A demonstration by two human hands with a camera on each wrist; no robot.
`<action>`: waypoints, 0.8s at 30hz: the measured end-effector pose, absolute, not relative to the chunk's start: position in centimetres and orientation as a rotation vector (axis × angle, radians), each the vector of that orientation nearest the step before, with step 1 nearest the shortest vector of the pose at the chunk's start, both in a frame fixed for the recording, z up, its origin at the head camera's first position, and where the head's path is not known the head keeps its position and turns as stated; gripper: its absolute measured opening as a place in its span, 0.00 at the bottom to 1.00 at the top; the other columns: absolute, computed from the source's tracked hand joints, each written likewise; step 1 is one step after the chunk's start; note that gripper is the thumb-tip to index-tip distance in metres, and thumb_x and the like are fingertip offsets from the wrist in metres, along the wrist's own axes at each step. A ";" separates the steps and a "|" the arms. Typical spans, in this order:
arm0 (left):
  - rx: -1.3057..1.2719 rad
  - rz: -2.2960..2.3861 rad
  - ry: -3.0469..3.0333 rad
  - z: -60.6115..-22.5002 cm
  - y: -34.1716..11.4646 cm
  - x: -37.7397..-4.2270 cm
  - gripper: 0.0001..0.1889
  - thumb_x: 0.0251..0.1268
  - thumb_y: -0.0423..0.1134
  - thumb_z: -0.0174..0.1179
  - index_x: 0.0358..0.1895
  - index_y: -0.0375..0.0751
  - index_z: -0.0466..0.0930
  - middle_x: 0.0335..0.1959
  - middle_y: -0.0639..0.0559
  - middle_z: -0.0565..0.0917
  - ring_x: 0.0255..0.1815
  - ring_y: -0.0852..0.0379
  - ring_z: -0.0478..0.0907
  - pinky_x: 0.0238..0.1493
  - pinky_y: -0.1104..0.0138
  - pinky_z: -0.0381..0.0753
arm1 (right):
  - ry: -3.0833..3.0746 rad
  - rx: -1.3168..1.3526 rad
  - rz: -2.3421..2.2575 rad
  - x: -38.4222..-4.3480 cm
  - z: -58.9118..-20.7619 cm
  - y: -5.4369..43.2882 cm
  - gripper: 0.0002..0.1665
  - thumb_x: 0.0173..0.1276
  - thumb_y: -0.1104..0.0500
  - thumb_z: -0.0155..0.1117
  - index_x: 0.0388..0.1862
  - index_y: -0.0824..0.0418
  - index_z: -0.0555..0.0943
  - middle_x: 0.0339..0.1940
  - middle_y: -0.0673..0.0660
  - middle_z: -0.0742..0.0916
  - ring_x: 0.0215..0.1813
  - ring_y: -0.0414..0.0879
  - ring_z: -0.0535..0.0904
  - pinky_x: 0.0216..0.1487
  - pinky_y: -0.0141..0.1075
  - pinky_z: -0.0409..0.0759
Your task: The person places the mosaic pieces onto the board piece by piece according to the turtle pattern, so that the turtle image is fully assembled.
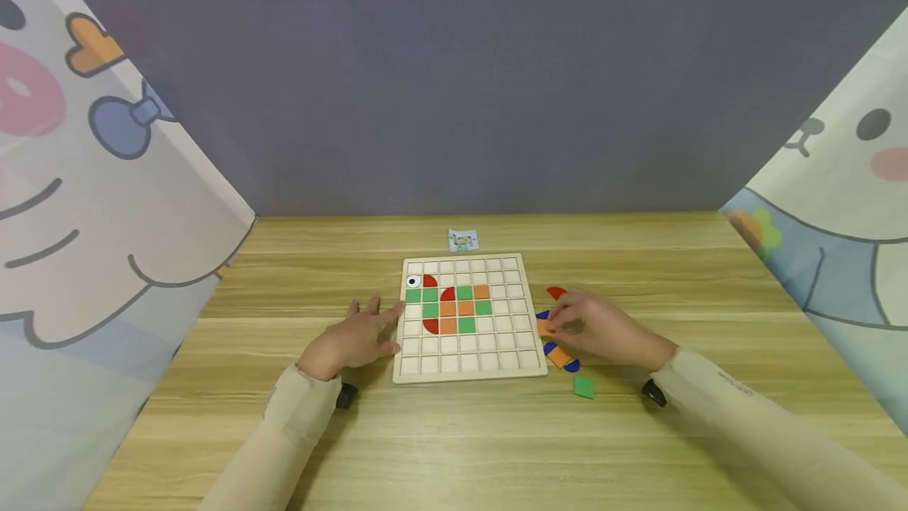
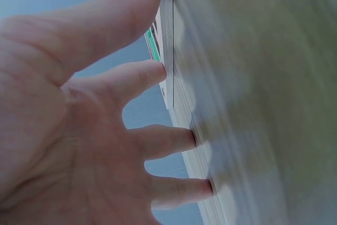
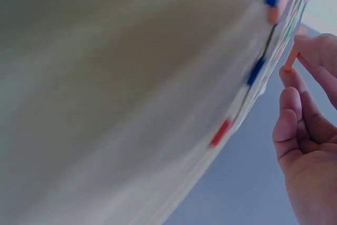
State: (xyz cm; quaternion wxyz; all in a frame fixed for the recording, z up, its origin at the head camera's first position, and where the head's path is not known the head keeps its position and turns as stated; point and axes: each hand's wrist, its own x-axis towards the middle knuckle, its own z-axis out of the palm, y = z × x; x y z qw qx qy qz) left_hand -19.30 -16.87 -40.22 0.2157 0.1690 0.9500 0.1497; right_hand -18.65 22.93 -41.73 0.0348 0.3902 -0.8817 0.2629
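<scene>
My left hand [image 1: 357, 340] is spread at the left edge of the wooden grid board [image 1: 470, 365]. In the left wrist view its thumb and index fingertip are at the board's edge, while the other fingertips rest on the table. Beyond the board's right edge, my right hand [image 1: 594, 324] pinches an orange square tile [image 3: 292, 56] between thumb and index finger, raised off the table. The board carries green, orange and red tiles, plus a white eye tile [image 1: 413, 281] at upper left. Close to the right hand lie a red quarter-round tile [image 1: 556, 292] and a blue tile [image 1: 542, 315].
Below the right hand, an orange tile [image 1: 558, 356] lies between blue rounded pieces, with a green tile [image 1: 584, 387] nearer the front. A small picture card [image 1: 463, 240] lies behind the board. A grey panel [image 1: 482, 85] rises at the table's back, with cartoon-printed cloths on both sides.
</scene>
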 end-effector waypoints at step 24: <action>0.472 0.409 2.637 -40.2 -16.9 -19.3 0.38 0.65 0.49 0.59 0.75 0.51 0.52 0.73 0.30 0.43 0.68 0.22 0.39 0.45 0.29 0.63 | -2.794 1.379 0.677 -21.3 -41.3 14.2 0.05 0.59 0.64 0.71 0.34 0.58 0.89 0.35 0.47 0.78 0.38 0.40 0.68 0.35 0.29 0.73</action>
